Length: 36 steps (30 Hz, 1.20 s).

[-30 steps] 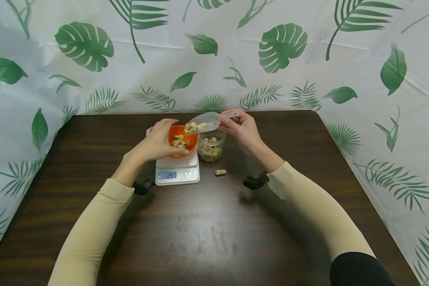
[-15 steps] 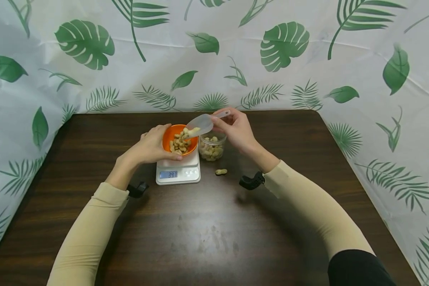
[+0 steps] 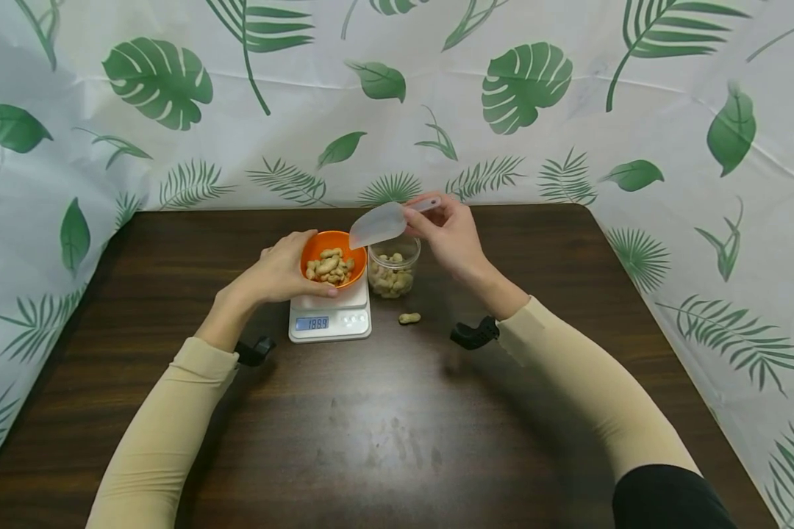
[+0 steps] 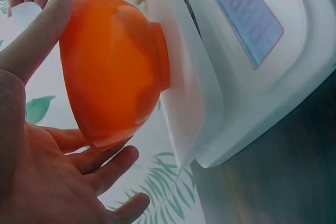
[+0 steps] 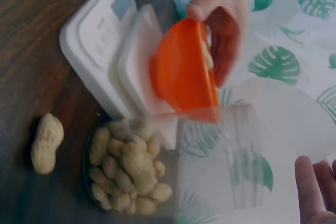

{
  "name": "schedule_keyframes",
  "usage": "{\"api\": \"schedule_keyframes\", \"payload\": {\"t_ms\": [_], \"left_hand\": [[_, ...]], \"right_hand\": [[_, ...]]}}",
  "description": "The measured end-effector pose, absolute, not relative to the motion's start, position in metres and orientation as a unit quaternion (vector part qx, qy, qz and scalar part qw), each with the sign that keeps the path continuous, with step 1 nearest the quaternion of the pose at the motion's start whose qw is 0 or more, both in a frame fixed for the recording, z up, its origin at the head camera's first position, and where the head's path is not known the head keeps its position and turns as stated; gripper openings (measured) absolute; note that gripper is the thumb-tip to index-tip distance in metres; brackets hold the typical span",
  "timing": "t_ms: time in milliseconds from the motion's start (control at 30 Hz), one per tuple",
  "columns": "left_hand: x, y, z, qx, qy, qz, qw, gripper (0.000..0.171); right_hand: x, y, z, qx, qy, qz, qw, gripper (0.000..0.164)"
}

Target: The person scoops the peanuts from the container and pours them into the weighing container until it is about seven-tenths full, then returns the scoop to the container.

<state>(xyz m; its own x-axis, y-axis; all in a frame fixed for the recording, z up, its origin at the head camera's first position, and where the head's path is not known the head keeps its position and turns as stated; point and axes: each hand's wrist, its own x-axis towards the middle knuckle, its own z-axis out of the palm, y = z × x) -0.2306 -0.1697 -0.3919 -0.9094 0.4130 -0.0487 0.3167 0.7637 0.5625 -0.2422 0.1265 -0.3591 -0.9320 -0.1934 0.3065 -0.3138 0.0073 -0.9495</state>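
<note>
My left hand (image 3: 274,272) holds the orange bowl (image 4: 110,66) at its rim, thumb on one side and fingers on the other. Peanuts in their shells (image 3: 331,266) lie inside the bowl. Beneath it is a white kitchen scale (image 3: 331,332), its display (image 3: 312,323) lit and reading about 188.9; the bowl's foot is at the platform. My right hand (image 3: 451,231) pinches the handle of a translucent scoop (image 3: 377,223). The scoop is tilted toward the bowl, over its right rim, and no peanuts show in it.
Right beside the scale stands a clear jar (image 3: 393,275) partly filled with peanuts (image 5: 136,171). One loose peanut (image 3: 409,318) lies on the dark wooden table (image 3: 384,426) in front of the jar. A leaf-patterned sheet (image 3: 430,95) hangs behind the table.
Peanuts slid from the scoop into the bowl; the scoop then lifted and drew back right. My left hand shifted slightly left and lower on the bowl. The display rose from about 29.7 to 188.9.
</note>
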Motion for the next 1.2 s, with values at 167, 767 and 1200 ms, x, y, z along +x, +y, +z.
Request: {"api": "schedule_keyframes", "payload": {"t_ms": [167,767,1200], "left_hand": [[-0.230,-0.170,-0.391,0.192,0.936,0.283,0.086,0.115],[-0.229,-0.169,-0.393,0.190,0.933,0.289,0.095,0.115],[-0.229,-0.169,-0.393,0.188,0.931,0.298,0.097,0.115]], "right_hand": [[-0.243,0.140,-0.353,0.171,-0.692,0.699,0.063,0.016],[-0.243,0.167,-0.370,0.158,-0.744,0.646,0.063,0.022],[-0.248,0.153,-0.387,0.180,-0.820,0.542,0.028,0.025]]}}
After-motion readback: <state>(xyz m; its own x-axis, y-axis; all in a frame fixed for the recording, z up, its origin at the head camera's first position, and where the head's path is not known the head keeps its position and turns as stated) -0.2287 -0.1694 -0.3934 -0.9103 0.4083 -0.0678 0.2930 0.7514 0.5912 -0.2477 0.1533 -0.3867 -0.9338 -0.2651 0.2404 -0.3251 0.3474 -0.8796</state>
